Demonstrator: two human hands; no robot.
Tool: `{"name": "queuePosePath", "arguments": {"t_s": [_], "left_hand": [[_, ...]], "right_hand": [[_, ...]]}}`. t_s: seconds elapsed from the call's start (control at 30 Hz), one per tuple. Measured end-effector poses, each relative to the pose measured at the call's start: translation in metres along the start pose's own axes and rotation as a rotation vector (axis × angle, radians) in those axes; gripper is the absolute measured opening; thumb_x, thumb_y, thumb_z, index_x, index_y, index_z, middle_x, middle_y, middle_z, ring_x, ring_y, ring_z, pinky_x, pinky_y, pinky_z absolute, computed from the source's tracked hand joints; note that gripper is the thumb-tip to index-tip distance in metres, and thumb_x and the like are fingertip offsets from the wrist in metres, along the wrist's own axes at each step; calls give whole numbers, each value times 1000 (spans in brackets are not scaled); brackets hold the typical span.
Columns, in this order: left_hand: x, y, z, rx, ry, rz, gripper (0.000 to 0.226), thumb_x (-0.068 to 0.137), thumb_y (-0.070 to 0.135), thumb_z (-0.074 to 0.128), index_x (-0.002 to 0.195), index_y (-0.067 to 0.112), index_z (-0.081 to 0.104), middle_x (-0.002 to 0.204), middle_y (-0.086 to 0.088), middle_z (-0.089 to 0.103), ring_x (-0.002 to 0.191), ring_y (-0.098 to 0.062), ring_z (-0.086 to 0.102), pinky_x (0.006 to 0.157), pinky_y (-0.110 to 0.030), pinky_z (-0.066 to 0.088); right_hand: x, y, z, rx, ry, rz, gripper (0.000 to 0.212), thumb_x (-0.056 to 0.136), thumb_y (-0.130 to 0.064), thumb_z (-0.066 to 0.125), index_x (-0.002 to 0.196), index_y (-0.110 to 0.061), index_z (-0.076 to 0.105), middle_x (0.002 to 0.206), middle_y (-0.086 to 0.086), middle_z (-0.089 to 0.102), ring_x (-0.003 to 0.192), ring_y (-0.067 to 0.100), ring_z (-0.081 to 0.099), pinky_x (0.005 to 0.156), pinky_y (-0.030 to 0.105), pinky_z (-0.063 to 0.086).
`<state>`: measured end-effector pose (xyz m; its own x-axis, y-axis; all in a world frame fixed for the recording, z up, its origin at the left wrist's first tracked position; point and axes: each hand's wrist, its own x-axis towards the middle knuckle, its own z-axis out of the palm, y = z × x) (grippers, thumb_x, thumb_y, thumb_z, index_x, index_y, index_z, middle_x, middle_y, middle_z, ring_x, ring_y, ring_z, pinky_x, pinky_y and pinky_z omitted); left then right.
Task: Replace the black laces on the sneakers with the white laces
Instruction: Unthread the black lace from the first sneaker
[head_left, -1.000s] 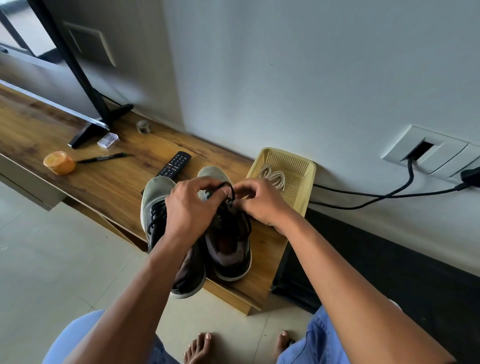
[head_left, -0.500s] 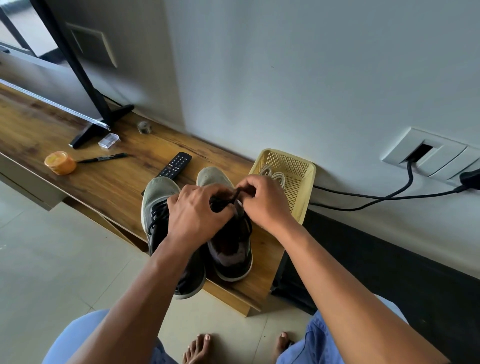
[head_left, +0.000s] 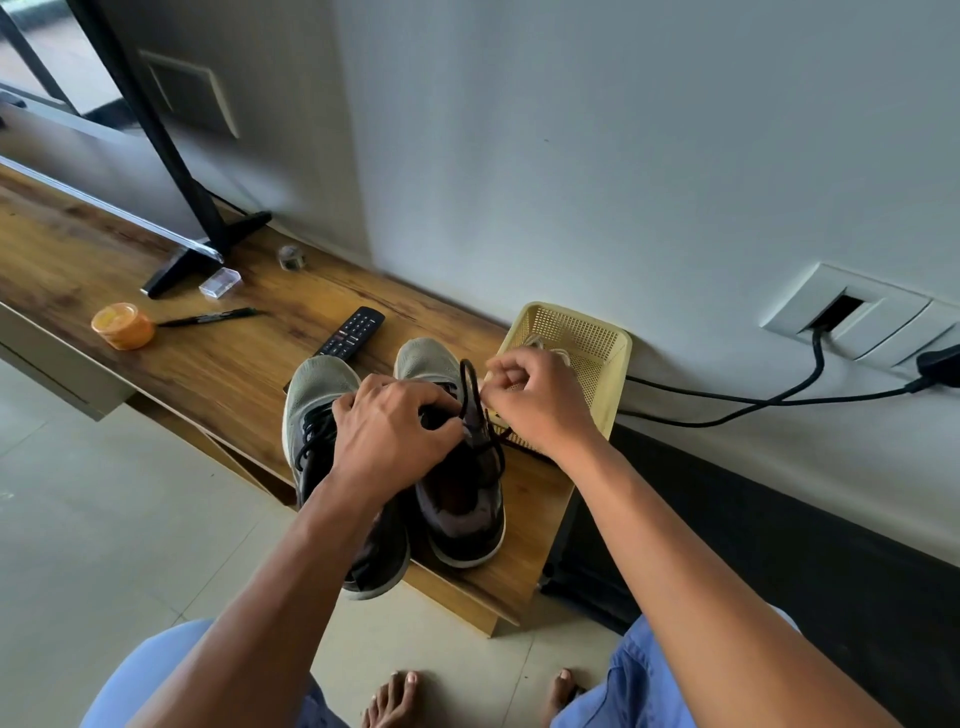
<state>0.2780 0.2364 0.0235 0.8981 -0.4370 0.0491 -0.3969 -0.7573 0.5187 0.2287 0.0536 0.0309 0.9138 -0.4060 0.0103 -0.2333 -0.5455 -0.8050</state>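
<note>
I can't read any text from here. The remote (head_left: 353, 331) shows small button markings and the pen (head_left: 210, 317) carries a faint printed strip, but both are too small and blurred to make out.

I saw the sneakers (head_left: 332, 400) in matt knit cloth, their black laces (head_left: 470, 395) cord-like. The shelf (head_left: 208, 364) showed grained wood, the basket (head_left: 597, 343) perforated yellow plastic.

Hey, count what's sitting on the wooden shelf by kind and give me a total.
Grey sneakers: 2
Yellow mesh basket: 1
Black remote control: 1
Black pen: 1
Orange round tub: 1
Clear plastic box: 1
Total: 7
</note>
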Motion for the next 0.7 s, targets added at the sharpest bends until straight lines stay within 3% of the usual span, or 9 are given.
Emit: {"name": "queuePosePath", "arguments": {"t_s": [0.1,0.2,0.3,0.4,0.5,0.7], "left_hand": [[1,0,-1,-12,-14,7,34,81,62,59,106,45,74,117,21,67,124,-16,47,102,-50,31],[1,0,-2,-15,-36,0,43,76,64,52,107,42,74,113,18,67,124,-16,47,101,-50,31],[-1,1,-4,-22,-55,10,44,75,65,53,108,44,73,112,21,63,125,-14,44,102,-48,29],[-2,1,-5,1,-50,36,42,79,67,60,113,45,72,118,23,63,128,-15,43,105,-50,29],[-4,2,-7,25,-62,44,47,79,69,63,118,45,70,123,23,63,131,-16,42,107,-51,30],[-2,1,-7,20,-69,58,54,72,71,57,115,42,72,105,28,50,126,-16,45,104,-50,32]], "right_hand": [[-2,0,0,-182,-177,26,19,84,-45,80,87,-26,81,82,-14,75,82,8,71,80,41,62],[-3,-1,4,-259,-230,66,24,85,-49,80,84,-25,81,80,-11,74,80,12,70,76,39,62],[-3,-2,10,-233,-218,76,14,86,-38,81,79,-27,78,83,-9,75,83,14,71,78,41,62],[-2,-4,13,-244,-182,66,20,86,-27,77,68,-28,69,82,-9,73,84,14,69,79,40,61],[-1,-4,11,-241,-112,71,20,87,-28,74,67,-27,69,77,-12,71,80,12,68,75,38,60],[0,-1,17,-210,-186,116,23,80,-51,82,85,-28,80,82,-12,74,83,11,71,74,34,59]]}}
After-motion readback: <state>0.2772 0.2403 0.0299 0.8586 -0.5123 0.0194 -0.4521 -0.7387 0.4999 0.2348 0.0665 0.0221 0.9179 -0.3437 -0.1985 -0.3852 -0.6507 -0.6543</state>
